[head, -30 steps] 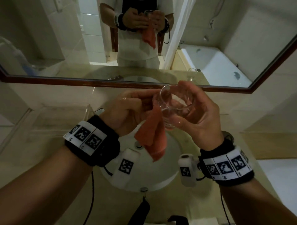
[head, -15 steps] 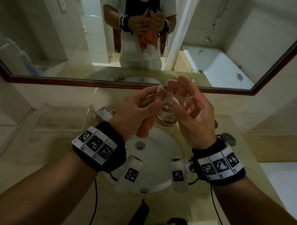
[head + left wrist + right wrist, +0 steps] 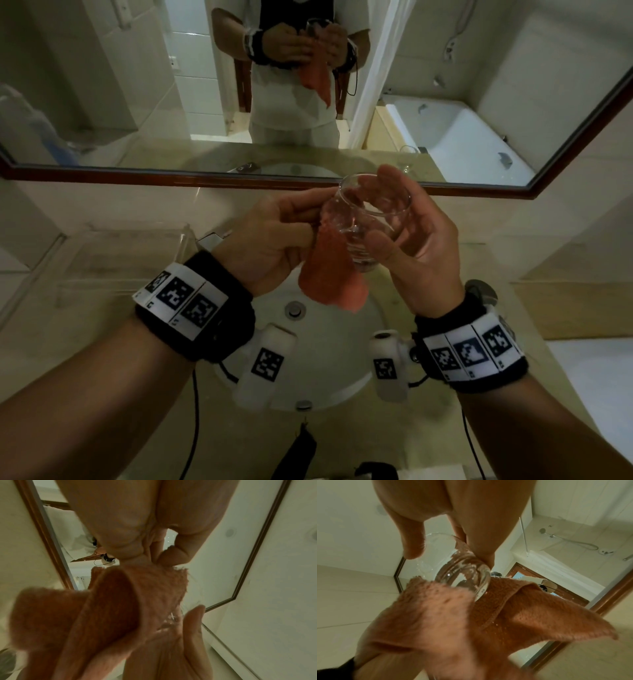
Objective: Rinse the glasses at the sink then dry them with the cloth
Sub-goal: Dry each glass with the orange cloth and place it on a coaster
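A clear drinking glass [image 3: 368,219] is held above the white sink [image 3: 342,377], tilted with its mouth up. My right hand [image 3: 411,240] grips it, thumb on the near wall and fingers round the far side. My left hand [image 3: 274,236] pinches an orange cloth [image 3: 330,274] against the glass's left wall, and the cloth's free end hangs down. In the right wrist view the thick glass base [image 3: 467,577] sits against the cloth [image 3: 505,615]. In the left wrist view the cloth [image 3: 106,601] fills the middle, with my left fingertips [image 3: 173,557] pinching its top edge.
A wood-framed mirror [image 3: 308,178] runs behind the sink. A clear acrylic tray [image 3: 120,253] sits on the marble counter at the left, beside the chrome tap [image 3: 212,240]. Another glass [image 3: 409,154] shows in the mirror at the right. The drain [image 3: 294,310] lies below my hands.
The cloth was bunched in my left hand half a second ago; it now hangs loose again along the glass's left wall. Both hands have stayed over the sink.
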A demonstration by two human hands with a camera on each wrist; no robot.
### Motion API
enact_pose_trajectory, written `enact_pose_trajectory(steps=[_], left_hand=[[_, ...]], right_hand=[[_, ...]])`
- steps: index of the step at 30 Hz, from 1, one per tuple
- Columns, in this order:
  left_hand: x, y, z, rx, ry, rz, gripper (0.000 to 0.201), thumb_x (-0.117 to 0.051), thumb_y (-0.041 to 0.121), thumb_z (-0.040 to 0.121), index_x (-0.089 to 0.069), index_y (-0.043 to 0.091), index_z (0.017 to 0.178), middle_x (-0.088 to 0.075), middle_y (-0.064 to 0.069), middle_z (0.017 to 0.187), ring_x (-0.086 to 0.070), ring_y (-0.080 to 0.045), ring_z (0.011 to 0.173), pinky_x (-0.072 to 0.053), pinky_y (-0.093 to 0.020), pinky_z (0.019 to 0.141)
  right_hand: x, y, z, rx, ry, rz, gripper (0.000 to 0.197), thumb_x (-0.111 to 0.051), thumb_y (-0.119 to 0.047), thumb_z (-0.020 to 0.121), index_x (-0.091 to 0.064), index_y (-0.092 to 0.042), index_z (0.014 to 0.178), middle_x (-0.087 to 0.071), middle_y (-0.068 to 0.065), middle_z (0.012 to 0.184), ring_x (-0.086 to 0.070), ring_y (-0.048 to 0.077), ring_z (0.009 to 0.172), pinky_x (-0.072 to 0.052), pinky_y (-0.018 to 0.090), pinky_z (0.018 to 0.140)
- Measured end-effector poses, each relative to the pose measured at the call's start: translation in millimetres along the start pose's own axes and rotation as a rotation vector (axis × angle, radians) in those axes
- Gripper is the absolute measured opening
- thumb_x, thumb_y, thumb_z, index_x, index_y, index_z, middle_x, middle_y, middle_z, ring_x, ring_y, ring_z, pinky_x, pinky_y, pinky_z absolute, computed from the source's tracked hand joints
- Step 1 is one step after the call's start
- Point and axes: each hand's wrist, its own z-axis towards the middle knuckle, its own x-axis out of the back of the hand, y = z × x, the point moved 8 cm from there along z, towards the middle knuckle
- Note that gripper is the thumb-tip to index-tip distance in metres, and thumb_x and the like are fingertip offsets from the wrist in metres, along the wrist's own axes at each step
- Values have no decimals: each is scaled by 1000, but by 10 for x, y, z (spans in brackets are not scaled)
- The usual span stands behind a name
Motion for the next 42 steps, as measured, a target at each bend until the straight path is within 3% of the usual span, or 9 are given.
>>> enact_pose_trajectory(steps=[4, 11, 14, 21, 25, 29, 32, 37, 42], left_hand=[[3, -10, 12, -16, 45, 18, 52, -57, -8, 80, -57, -1, 131, -73, -14, 112, -73, -21, 93, -58, -33, 87], [1, -17, 16, -63, 100, 122, 53, -71, 16, 81, -58, -5, 129, -68, -20, 121, -65, -28, 111, -54, -42, 96], [-37, -24, 2, -99, 107, 145, 50, -63, 13, 83, -57, -7, 129, -69, -17, 119, -67, -22, 109, -53, -30, 90], [18, 93, -4, -194, 130, 204, 65, -71, 11, 78, -51, 7, 140, -67, -13, 130, -63, -28, 123, -51, -42, 102], [78, 88, -5, -185, 120, 208, 63, -70, 7, 77, -53, 6, 137, -71, -11, 123, -67, -27, 116, -53, -39, 97], [71, 36, 1, -170, 117, 105, 60, -65, 8, 81, -50, 1, 139, -72, -9, 115, -69, -24, 106, -55, -35, 88], [104, 45, 13, -186, 163, 90, 61, -65, 10, 83, -48, 2, 142, -69, -12, 118, -65, -28, 110, -54, -39, 88], [170, 102, -2, -231, 240, 137, 60, -72, 9, 81, -55, 11, 139, -68, -13, 127, -62, -32, 121, -53, -47, 98], [101, 146, 1, -265, 230, 235, 62, -72, 3, 78, -55, 10, 137, -70, -8, 125, -65, -23, 120, -52, -35, 99]], right_hand=[[20, -25, -19, 17, 11, 9, 89, -80, -30, 79, -34, 7, 145, -64, 7, 130, -64, 26, 121, -51, 39, 99], [18, -90, -38, 47, 18, 22, 87, -80, -31, 79, -36, 5, 145, -65, 5, 128, -66, 27, 117, -52, 37, 97], [32, -129, -31, 47, 38, -62, 86, -82, -32, 76, -40, 0, 144, -62, 9, 130, -64, 25, 120, -51, 32, 98], [69, -27, -35, -3, 120, -212, 86, -87, -32, 68, -49, -14, 143, -57, 15, 133, -62, 25, 121, -56, 44, 95], [124, -9, -22, -41, 160, -89, 92, -88, -16, 66, -43, -5, 146, -72, -2, 115, -70, 18, 110, -56, 39, 96], [103, 30, 18, -42, 101, 1, 65, -77, -26, 82, -49, -1, 135, -72, 4, 114, -68, 22, 110, -54, 44, 97], [71, 5, 19, -14, 129, -115, 36, -66, -16, 92, -55, -14, 127, -65, 10, 125, -64, 21, 117, -55, 29, 91], [62, -138, -73, 60, 339, -232, 34, -72, -16, 87, -64, -10, 120, -72, 2, 110, -73, 20, 96, -61, 33, 78], [-15, -129, -101, 14, 307, -172, 53, -79, -12, 77, -61, -5, 128, -75, -7, 109, -72, 11, 103, -59, 24, 82]])
